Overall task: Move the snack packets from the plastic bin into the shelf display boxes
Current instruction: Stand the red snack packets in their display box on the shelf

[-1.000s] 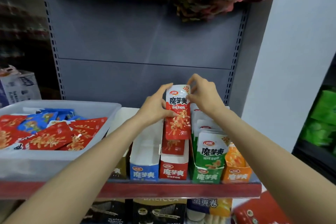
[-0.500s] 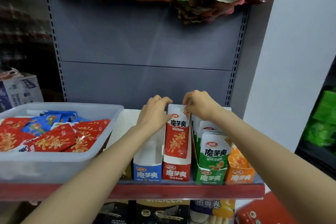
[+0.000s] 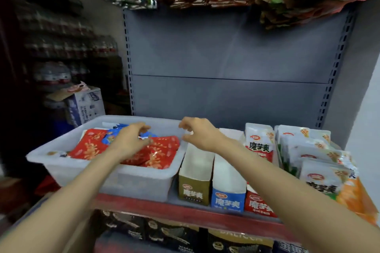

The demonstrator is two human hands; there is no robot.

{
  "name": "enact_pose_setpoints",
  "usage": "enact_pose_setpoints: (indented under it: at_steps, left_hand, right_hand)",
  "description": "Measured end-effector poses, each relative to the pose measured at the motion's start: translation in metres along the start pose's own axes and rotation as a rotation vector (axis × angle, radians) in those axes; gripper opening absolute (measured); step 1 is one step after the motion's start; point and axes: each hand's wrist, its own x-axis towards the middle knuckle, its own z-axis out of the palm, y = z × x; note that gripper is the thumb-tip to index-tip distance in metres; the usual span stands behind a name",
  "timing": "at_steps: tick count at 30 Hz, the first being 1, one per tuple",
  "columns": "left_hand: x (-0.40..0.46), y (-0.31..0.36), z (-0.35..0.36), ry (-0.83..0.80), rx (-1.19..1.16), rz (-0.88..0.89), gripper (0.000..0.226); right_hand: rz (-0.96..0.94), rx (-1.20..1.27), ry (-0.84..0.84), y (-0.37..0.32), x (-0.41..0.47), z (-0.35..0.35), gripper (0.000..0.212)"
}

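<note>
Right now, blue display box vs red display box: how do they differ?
The blue display box shows only its bare white inside, with no packet visible; the red display box holds upright packets that rise above it. The blue front is fully in view; the right arm crosses over the red one. Both stand side by side at the shelf's front edge, with similar lettering.

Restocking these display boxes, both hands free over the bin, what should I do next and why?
Probably lower the left hand onto a red packet in the plastic bin and grip it: both hands look empty, and the red display box holds few packets.
</note>
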Motion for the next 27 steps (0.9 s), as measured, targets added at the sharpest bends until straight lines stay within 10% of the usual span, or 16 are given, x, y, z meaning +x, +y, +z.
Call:
enact_pose_setpoints:
  at_steps: [5, 10, 27]
  left_hand:
    - [0.004, -0.052, -0.021, -0.302, 0.086, -0.101, 0.074]
    - [0.013, -0.064, -0.021, -0.264, 0.097, -0.108, 0.062]
    - [0.008, -0.058, -0.02, -0.054, -0.01, 0.004, 0.054]
  right_hand:
    - [0.009, 0.014, -0.244, -0.038, 0.045, 0.044, 0.061]
    - [-0.046, -0.091, -0.356, -0.061, 0.072, 0.069, 0.078]
    - [0.064, 0.23, -0.03, -0.055, 0.082, 0.077, 0.028]
